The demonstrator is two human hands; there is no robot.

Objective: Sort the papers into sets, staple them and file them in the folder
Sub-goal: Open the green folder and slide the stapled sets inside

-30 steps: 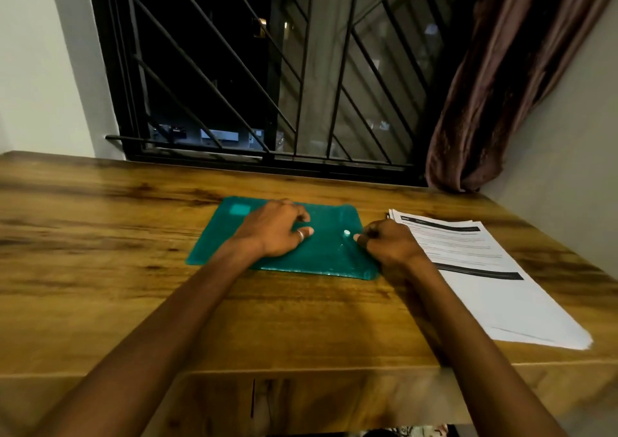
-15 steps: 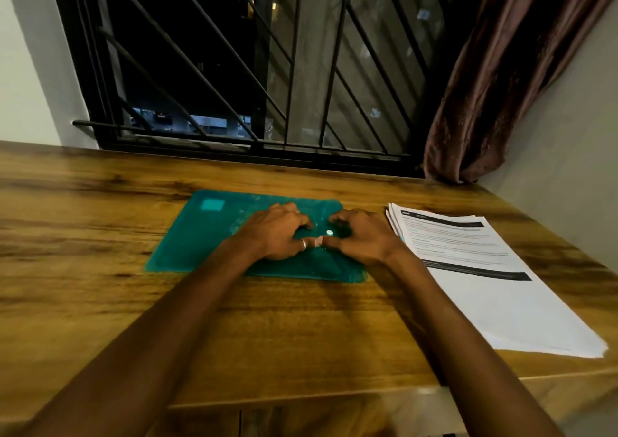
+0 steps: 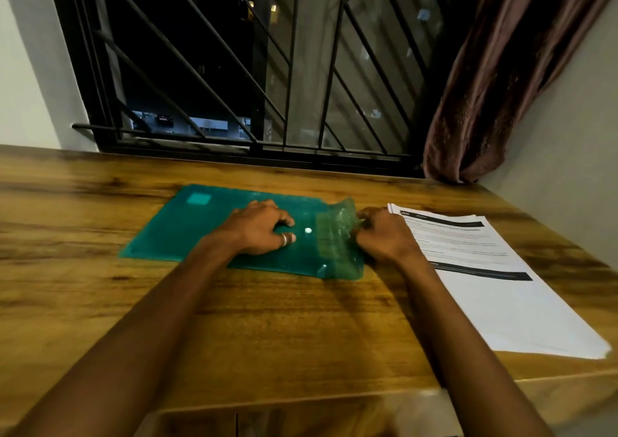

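left hand [image 3: 257, 227] palm-down, bent fingertips pressing folder [image 3: 187, 229] | right hand [image 3: 384, 236] at folder's 3 o'clock, pinching raised flap [image 3: 337, 232] | papers [image 3: 485, 269] beyond, on desk [image 3: 100, 303]

Teal folder [image 3: 207, 229] with white snap [image 3: 308, 231]; white papers [image 3: 495, 289], black bands; brown wood-grain table [image 3: 100, 303].

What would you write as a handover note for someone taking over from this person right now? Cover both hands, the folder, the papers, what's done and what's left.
Left hand rests on the green folder, holding it flat on the table.
Right hand pinches the folder's flap, raised off the snap button.
Papers lie in one stack, right of the folder.
Done: folder unsnapped.
Left: sort the papers into sets, staple them, file them.
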